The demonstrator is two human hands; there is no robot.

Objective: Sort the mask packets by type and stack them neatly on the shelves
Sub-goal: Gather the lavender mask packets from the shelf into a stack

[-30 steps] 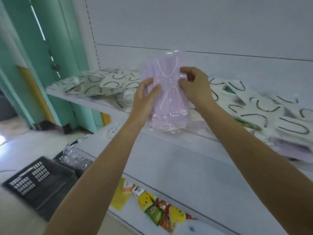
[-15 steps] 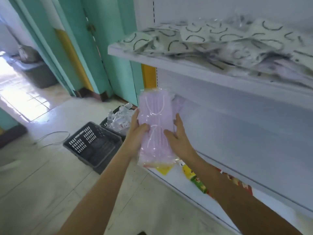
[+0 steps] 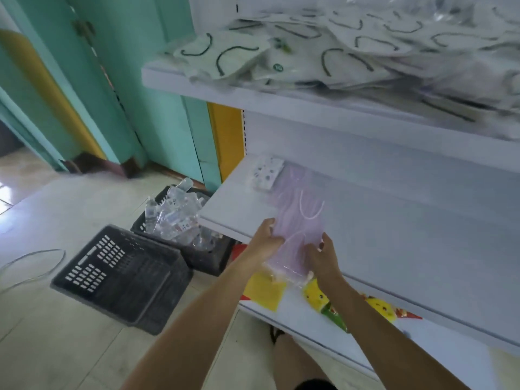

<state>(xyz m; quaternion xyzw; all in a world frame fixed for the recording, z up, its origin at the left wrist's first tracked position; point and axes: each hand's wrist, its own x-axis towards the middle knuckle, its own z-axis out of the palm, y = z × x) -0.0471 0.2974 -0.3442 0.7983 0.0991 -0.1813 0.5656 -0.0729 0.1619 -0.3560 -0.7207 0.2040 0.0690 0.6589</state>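
Observation:
A clear packet of pink masks (image 3: 301, 220) lies half on the white middle shelf (image 3: 236, 204), its near end sticking out past the front edge. My left hand (image 3: 266, 242) grips its left side and my right hand (image 3: 320, 256) grips its right side near the bottom. Further back on the same shelf lies another pink packet (image 3: 298, 178), and beside it a small white patterned packet (image 3: 266, 173). The top shelf (image 3: 281, 97) carries a loose heap of white mask packets with dark ear loops (image 3: 351, 52).
On the floor to the left stand an empty black crate (image 3: 123, 274) and a second black crate full of clear packets (image 3: 180, 218). The bottom shelf (image 3: 450, 342) holds yellow and green snack packets (image 3: 318, 296). A teal door frame stands at the left.
Both hands have carried the pink packet down from the top shelf level onto the middle shelf. My view has dropped and turned down with them.

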